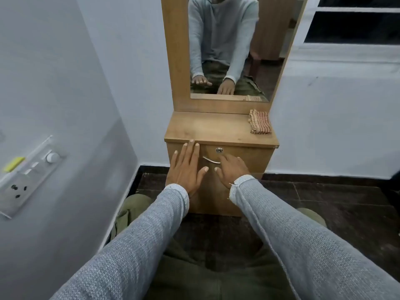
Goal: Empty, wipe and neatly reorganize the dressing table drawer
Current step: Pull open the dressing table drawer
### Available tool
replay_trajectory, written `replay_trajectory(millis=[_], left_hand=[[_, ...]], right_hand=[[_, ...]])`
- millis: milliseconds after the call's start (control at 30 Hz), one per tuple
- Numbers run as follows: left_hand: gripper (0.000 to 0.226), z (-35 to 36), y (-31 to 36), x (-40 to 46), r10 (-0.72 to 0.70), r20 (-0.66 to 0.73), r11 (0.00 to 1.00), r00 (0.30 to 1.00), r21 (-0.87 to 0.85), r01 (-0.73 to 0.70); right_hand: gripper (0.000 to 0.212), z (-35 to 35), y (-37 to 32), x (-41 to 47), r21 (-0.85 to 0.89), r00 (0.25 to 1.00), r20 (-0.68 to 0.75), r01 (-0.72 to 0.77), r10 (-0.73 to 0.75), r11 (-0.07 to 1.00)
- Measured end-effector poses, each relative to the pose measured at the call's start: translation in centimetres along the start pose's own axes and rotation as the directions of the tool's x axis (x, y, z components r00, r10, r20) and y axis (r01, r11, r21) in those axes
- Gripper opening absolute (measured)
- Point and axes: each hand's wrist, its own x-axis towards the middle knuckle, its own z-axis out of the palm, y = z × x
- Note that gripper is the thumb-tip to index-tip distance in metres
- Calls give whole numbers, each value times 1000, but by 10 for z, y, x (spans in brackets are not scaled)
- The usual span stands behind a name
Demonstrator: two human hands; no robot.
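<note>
The wooden dressing table stands against the wall ahead, its drawer front closed, with a curved metal handle and a round lock. My left hand is spread flat with straight fingers in front of the drawer's left side, fingertips near the top edge. My right hand reaches to the handle's right end with fingers extended; whether it touches the handle is unclear. A folded checked cloth lies on the tabletop at the back right.
A tall mirror rises above the table and reflects my arms. A white wall with a switch and socket panel is on the left. Dark tiled floor spreads right of the table. My knees flank the table's base.
</note>
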Motion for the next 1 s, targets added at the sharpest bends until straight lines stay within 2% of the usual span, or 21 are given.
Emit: replay_trajectory(millis=[167,333,467,633,667,733,833,900,1000], left_hand=[[69,14,-8,4,0,47,1000,999,24,-1],[67,13,-17,10,6,83,1000,997,20,-8],[64,6,-16,12,20,78,1000,997,21,-22],[55,-3,-8,13,67,84,998,994,-3,-67],[54,-5,-7,14,73,94,997,993,-19,-72],[52,-8,-6,15,79,128,996,989,-45,-74],[45,-14,-5,14,95,185,994,978,-65,-84],[35,-19,-5,10,111,208,992,972,-82,-96],[32,-29,-4,3,94,209,991,973,-116,-71]], right_hand=[[49,18,5,15,-28,983,180,-37,42,999],[54,27,5,15,-9,984,172,-52,53,999],[46,24,-3,3,-32,990,134,-35,39,999],[30,-9,-10,-11,-81,964,265,-2,24,997],[29,-18,-9,-13,-82,973,229,21,-2,996],[29,-31,-6,-17,-88,996,38,89,-86,992],[24,-40,0,-22,-3,973,-199,115,-114,993],[22,-40,3,-23,33,972,-220,90,-81,995],[21,-40,5,-26,42,985,-151,90,-83,995]])
